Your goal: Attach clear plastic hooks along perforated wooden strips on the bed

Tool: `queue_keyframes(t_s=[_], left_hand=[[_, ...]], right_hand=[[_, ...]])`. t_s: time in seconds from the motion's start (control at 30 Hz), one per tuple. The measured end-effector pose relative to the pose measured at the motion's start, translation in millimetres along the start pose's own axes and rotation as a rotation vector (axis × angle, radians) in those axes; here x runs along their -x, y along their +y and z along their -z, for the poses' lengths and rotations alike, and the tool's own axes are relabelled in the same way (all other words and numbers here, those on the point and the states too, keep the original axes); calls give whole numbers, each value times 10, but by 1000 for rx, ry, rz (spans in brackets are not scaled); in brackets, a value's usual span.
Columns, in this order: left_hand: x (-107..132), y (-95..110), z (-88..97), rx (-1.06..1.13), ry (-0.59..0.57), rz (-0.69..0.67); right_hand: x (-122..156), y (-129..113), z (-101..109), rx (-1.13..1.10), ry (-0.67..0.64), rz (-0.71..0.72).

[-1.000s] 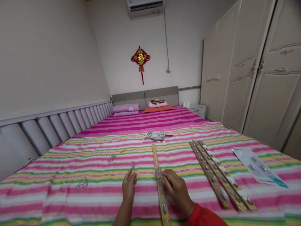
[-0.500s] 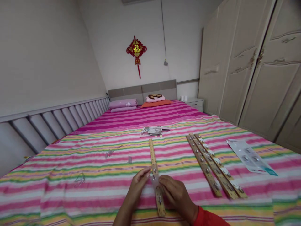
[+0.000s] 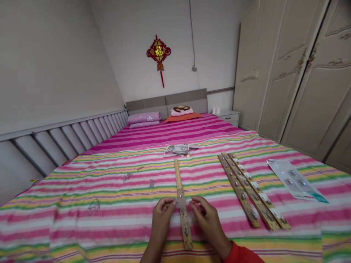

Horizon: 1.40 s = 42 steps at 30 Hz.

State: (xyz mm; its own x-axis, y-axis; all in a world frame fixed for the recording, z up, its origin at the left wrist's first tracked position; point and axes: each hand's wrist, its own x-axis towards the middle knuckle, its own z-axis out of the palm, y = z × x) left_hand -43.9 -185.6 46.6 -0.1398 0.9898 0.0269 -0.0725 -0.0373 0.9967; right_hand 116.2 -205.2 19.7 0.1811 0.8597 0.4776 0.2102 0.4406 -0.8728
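Note:
A small clear plastic piece (image 3: 180, 203) is pinched at its left edge between the thumb and finger of my left hand (image 3: 161, 215). It is held just over a narrow wooden strip (image 3: 186, 228) with rows of holes and small metal parts fixed along it. The strip lies lengthwise on the striped sheet, between my hands. To the right of the plastic, my right hand (image 3: 207, 217) has its thumb and forefinger drawn together close to the piece's right edge. What those fingertips hold, if anything, is too blurred to make out.
Several similar wooden strips (image 3: 238, 186) with metal parts and white discs lie at the right. Beyond them is a clear blister pack (image 3: 296, 180). A plastic packet (image 3: 179, 149) lies farther up the bed. Plastic scraps (image 3: 151, 183) and a thin clear loop (image 3: 94, 207) lie left.
The clear plastic piece has come up slightly off the strip in my left fingers. My right hand has shifted a little to the right, away from the strip. The view has moved slightly.

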Motion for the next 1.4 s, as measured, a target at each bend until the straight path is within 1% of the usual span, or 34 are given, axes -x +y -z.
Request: queue_keyframes(t_s=[0.07, 0.1, 0.17, 0.23, 0.33, 0.43, 0.5, 0.57, 0.63, 0.73, 0.8, 0.9, 1.03, 1.17, 1.3, 1.4], left_hand=[[23, -18, -35, -22, 91, -60], [36, -37, -57, -34, 126, -91], [65, -84, -113, -65, 166, -146], [101, -128, -179, -102, 180, -193], [158, -170, -262, -157, 190, -275], [195, -175, -281, -192, 168, -328], [192, -154, -256, -192, 130, -326], [146, -113, -213, -171, 99, -286], [45, -62, -170, -139, 63, -221], [-196, -11, -133, -111, -32, -137], [-381, -14, -130, -93, -94, -77], [-630, -75, -152, -42, -142, 17], [-867, -195, -197, 4, -155, 70], [-1046, -317, -246, 4, -117, 94], [-1187, -444, -278, -21, -56, 114], [-1240, -522, -284, -47, -35, 116]], right_hand=[[13, 43, -79, -162, -21, -247], [19, 52, -119, -243, -51, -342], [25, 42, -192, -373, -113, -469], [16, 4, -246, -440, -126, -520], [-24, -56, -279, -473, -65, -508], [-89, -60, -255, -494, -10, -485], [-145, -25, -221, -489, -15, -481], [-216, 29, -182, -465, -48, -471], [-304, 90, -152, -436, -94, -458], [-474, 175, -135, -420, -176, -451], [-603, 223, -145, -406, -244, -451], [-790, 292, -181, -384, -308, -455], [-969, 422, -259, -381, -272, -472], [-1078, 611, -370, -358, -215, -481], [-1134, 805, -483, -338, -160, -467], [-1128, 923, -536, -324, -132, -455]])
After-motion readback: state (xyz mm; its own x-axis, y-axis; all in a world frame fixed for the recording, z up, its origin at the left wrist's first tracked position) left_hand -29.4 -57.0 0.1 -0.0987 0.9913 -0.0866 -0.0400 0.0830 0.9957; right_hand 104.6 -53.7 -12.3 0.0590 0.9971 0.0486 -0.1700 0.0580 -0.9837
